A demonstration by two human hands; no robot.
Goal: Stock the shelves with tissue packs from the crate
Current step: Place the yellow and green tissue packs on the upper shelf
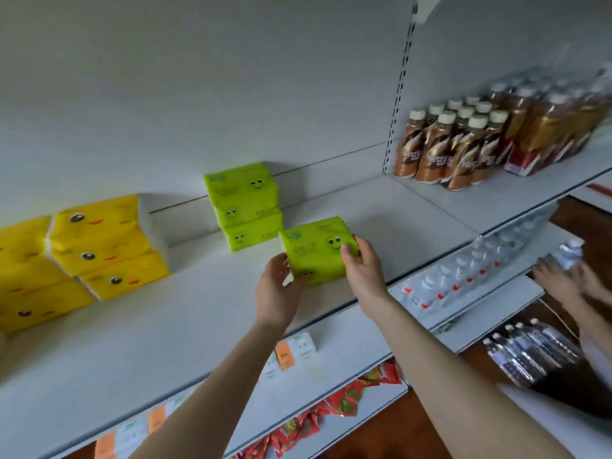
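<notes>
I hold a green tissue pack (pixel 314 250) with smiley faces between both hands, low over the white shelf (pixel 198 309). My left hand (pixel 280 286) grips its left lower edge and my right hand (pixel 361 270) grips its right side, thumb on the front. Just behind it stands a stack of three green tissue packs (pixel 245 207) against the back panel. Several yellow tissue packs (pixel 82 256) with faces are stacked at the left of the same shelf. The crate is not in view.
Brown coffee bottles (pixel 453 150) and wrapped drink packs (pixel 556 127) fill the shelf section to the right. Water bottles (pixel 463 273) lie on the lower shelf, where another person's hands (pixel 569 279) handle a bottle. Red snack packets (pixel 331 409) hang below.
</notes>
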